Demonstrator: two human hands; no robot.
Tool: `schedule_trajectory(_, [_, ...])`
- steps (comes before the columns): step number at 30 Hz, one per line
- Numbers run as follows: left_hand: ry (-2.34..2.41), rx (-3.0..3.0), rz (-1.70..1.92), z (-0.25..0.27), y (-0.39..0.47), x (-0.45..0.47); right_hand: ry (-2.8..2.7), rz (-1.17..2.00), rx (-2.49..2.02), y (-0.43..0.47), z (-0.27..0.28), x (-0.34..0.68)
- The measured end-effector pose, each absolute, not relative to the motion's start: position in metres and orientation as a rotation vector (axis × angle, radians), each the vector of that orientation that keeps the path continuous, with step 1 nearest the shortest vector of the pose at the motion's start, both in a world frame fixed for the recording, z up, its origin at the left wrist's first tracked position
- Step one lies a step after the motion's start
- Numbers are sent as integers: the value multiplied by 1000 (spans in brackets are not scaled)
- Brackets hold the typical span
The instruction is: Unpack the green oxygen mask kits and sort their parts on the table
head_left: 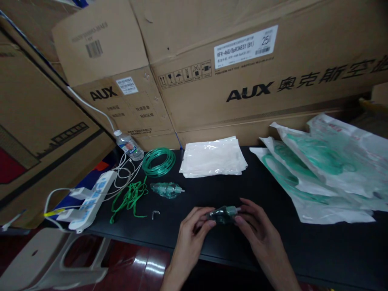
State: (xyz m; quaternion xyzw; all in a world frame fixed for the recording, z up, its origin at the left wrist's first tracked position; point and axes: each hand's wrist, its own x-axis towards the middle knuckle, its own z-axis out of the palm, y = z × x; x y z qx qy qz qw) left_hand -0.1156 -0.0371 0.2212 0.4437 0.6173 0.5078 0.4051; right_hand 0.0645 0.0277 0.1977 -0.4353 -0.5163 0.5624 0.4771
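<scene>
Both hands hold a clear green oxygen mask (223,215) above the front part of the black table (169,220). My left hand (194,226) pinches its left end, while my right hand (257,224) grips the end with the pale connector. A similar green mask (167,190) lies on the table to the left of my hands. Near it are a small bent metal-looking strip (155,214), a tangle of green elastic cord (130,198) and a coil of green tubing (158,161). Behind my hands lies a stack of white pouches (214,157).
Sealed bags (327,169) with green tubing and masks are piled at the right. A white power strip (93,202) with plugs and cables and a water bottle (130,146) stand left. Large cardboard boxes (194,105) line the back. A beige plastic stool (45,258) is at lower left.
</scene>
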Motion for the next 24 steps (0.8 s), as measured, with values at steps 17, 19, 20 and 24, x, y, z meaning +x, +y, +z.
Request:
schedule_trajectory(17, [1425, 936, 1244, 218, -33, -111, -1402, 1656, -1095, 31, 210, 70])
schedule_trajectory(19, [1439, 924, 1225, 222, -33, -112, -1419, 1651, -1063, 31, 212, 69])
schedule_trajectory(20, [1441, 917, 1213, 224, -33, -112, -1428, 1642, -1047, 31, 212, 69])
schedule_trajectory(24, [1431, 927, 1163, 229, -31, -114, -1480, 1607, -1001, 35, 211, 70])
